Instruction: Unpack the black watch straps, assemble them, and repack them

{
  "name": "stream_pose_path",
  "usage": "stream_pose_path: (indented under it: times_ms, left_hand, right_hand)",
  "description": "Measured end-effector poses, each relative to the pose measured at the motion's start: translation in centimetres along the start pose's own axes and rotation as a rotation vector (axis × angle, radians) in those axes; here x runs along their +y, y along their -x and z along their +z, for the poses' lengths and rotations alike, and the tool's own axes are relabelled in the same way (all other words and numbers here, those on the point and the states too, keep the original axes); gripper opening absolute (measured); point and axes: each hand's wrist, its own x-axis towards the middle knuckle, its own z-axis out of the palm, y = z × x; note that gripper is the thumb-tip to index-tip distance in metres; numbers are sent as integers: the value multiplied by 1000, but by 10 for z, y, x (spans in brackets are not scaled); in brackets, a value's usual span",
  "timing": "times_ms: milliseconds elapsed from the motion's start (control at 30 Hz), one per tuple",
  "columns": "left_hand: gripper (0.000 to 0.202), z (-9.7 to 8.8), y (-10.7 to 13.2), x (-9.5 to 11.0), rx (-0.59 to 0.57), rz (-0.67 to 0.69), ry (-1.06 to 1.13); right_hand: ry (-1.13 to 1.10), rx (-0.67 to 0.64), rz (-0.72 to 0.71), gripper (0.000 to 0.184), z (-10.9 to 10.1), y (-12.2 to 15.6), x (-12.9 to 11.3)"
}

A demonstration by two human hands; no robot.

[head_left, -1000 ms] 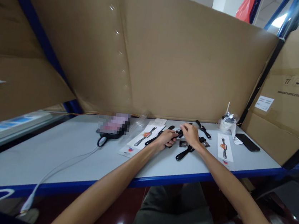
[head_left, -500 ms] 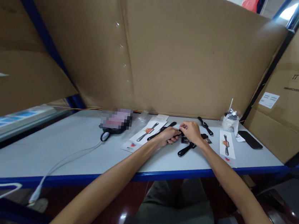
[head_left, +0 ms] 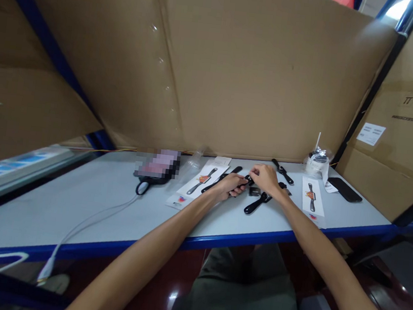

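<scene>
My left hand (head_left: 233, 184) is closed around one handle of a black spokeshave (head_left: 249, 179), held just above the table. The fingertips of my right hand (head_left: 265, 176) are pinched together at the middle of that spokeshave; whatever is between them is too small to make out. Below my right hand lies another black spokeshave (head_left: 255, 206), its far part covered by the wrist. A third spokeshave (head_left: 282, 172) rests behind my right hand. Left of my left hand, a black handled tool (head_left: 235, 170) lies partly hidden. A small dark metallic piece (head_left: 254, 192) sits under my hands.
Printed cards (head_left: 204, 178) lie on the left in clear plastic, and another card (head_left: 312, 197) on the right. A phone (head_left: 344, 189), a wrapped cup (head_left: 316, 163) and a dark device with a cable (head_left: 158, 165) stand on the table (head_left: 76, 185). Cardboard (head_left: 245, 80) walls the back.
My right fingers have shifted slightly, so more of the held spokeshave's middle shows. My left hand keeps its hold. The whole view has moved a little.
</scene>
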Motion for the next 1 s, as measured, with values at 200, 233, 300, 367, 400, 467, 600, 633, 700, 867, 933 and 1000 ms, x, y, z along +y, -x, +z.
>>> stream_pose_path:
  times_ms: [200, 233, 300, 367, 400, 467, 600, 633, 700, 867, 933, 1000]
  left_hand:
    - [21, 0, 0, 1, -7, -2, 11]
    - [20, 1, 0, 1, -7, 0, 10]
    - [20, 1, 1, 1, -7, 2, 6]
    - [20, 2, 2, 1, -8, 2, -2]
    - [21, 3, 2, 1, -8, 3, -6]
    - [21, 4, 3, 1, -9, 5, -13]
    - [19, 5, 5, 1, -10, 4, -19]
    - [20, 5, 5, 2, -10, 4, -20]
    - [21, 5, 4, 2, -13, 0, -20]
    - [27, 4, 2, 1, -32, 0, -2]
    - [28, 4, 1, 0, -37, 4, 5]
    - [27, 4, 1, 0, -33, 6, 12]
  right_hand:
    - [-200, 12, 27, 8, 4, -7, 11]
    - [-241, -4, 41, 7, 5, -8, 13]
    - [-301, -44, 75, 7, 7, -9, 14]
    - [-320, -62, 110, 7, 9, -9, 15]
    - [-316, -59, 123, 7, 10, -9, 14]
    - [-296, -42, 141, 7, 12, -9, 14]
    - [-273, -36, 160, 9, 12, -9, 13]
    - [-271, -39, 156, 9, 12, -9, 13]
    - [-262, -36, 145, 9, 10, -8, 12]
    - [-236, -12, 134, 11, 7, -6, 7]
    - [-228, -13, 138, 10, 5, -5, 5]
    - [-215, -14, 136, 9, 4, -5, 4]
